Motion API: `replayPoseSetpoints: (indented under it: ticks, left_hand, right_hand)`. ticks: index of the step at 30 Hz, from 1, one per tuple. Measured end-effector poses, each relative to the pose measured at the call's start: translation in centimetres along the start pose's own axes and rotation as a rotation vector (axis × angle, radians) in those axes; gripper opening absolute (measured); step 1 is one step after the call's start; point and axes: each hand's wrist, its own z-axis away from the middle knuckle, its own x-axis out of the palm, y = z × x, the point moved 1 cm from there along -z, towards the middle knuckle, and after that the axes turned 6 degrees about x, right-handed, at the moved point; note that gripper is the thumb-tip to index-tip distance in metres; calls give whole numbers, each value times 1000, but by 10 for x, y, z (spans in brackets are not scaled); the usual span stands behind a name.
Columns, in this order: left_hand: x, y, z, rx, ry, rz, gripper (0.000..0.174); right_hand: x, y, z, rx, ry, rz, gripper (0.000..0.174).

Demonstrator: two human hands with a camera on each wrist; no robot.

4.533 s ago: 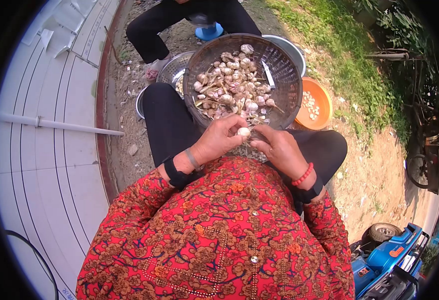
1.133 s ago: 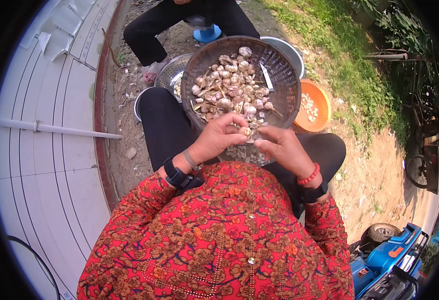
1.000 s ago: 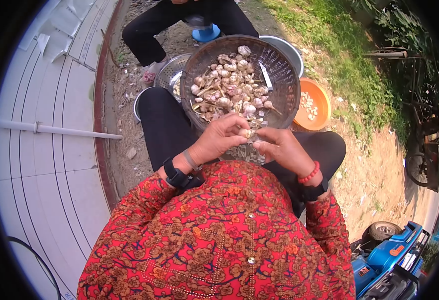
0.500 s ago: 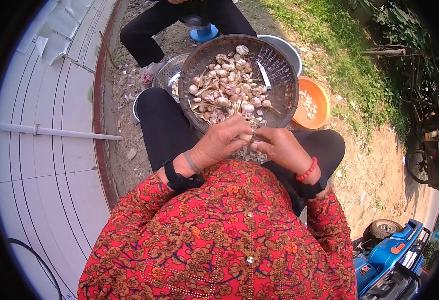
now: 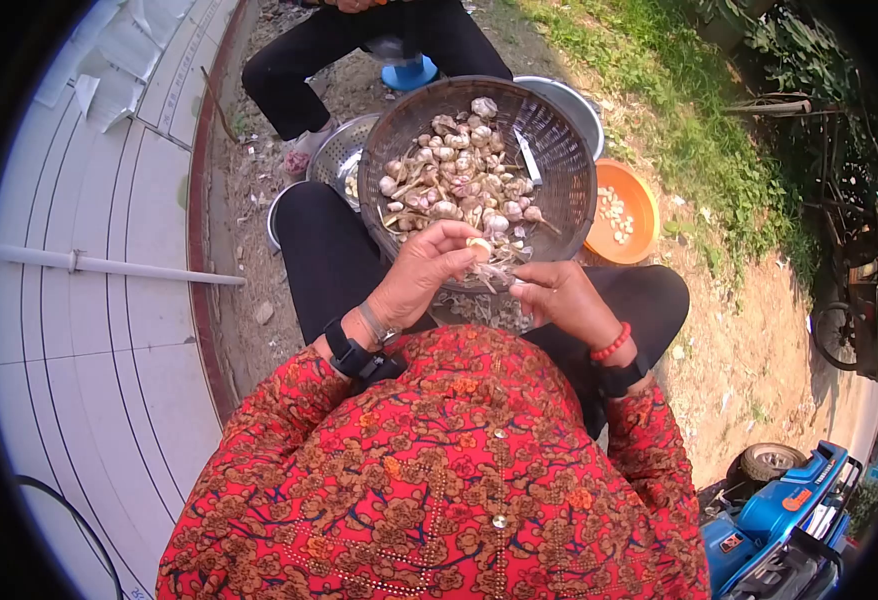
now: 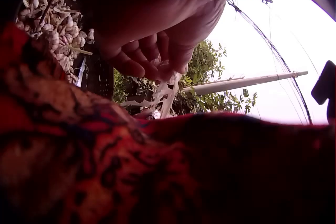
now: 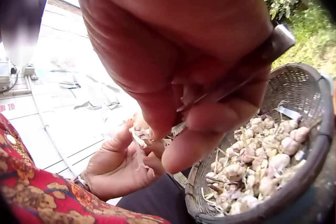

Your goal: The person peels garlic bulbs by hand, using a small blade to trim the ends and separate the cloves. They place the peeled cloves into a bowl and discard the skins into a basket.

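Creamy white and smooth on its exposed side, the garlic piece [image 5: 479,248] sits above the near edge of the basket, pinched between the thumb and fingers of the left hand [image 5: 411,285]. Loose papery skin [image 5: 496,273] hangs beside it, between the two hands, so this piece looks partly peeled; whether skin clings to its hidden side, I can't tell. Close by, the right hand [image 5: 571,302] has its fingers curled round what looks like a small knife [image 7: 275,48], best seen from the right wrist, with its thumb and fingertips near the torn skin. Just beyond the hands, the dark woven basket [image 5: 569,165] holds a broad heap of garlic bulbs [image 5: 459,170], most in their skins and many with dry stems attached, and a pale knife-like tool [image 5: 527,158] lies against its far side. Judging by that heap, a good deal of peeling is left. What seems finished is the smaller share: pale cloves [image 5: 614,212] scattered in the orange basin [image 5: 644,215] beside the basket, and a few more pale pieces [image 5: 351,186] visible in the metal colander [image 5: 334,150] on the other side, though the basket and a knee hide part of it. A large metal basin [image 5: 581,108] stands behind, its contents out of sight. Farther out, another person's dark-trousered legs [image 5: 299,75] frame a blue stool [image 5: 410,76].
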Motion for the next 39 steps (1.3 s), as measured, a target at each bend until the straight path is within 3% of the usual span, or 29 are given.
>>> replayPoseSetpoints:
  ticks: [2,6,9,12,15,19,23,26,35,39]
  left_hand:
    - [0,-3,1,-7,-16,126,27]
    - [5,-2,-1,-75,-28,126,29]
    - [5,-1,-1,-96,-62,95,29]
    - [1,-6,-1,-83,-106,15,26]
    - [5,-7,-1,-98,-120,-85,25]
    - [9,-6,-4,-82,-159,-133,24]
    - [6,-11,-5,-103,-191,-191,22]
    - [6,-15,-8,45,-215,-322,20]
    - [8,-16,-10,-48,-180,-332,16]
    - [9,-15,-9,-61,-149,-306,14]
  right_hand:
    - [1,3,-1,-9,-24,24,20]
    - [3,10,-6,-151,-27,267,22]
    - [-4,19,-6,-158,26,252,30]
    - [-11,18,-4,-36,35,-159,41]
    - [-7,10,-1,-88,-24,-346,47]
    - [6,-3,-2,-13,-79,-396,41]
    - [14,7,-9,-73,-55,-401,28]
    - [15,8,-8,-52,-36,-347,21]
    - [11,13,-9,54,-62,-381,16]
    - [17,16,-10,-29,-18,-401,15]
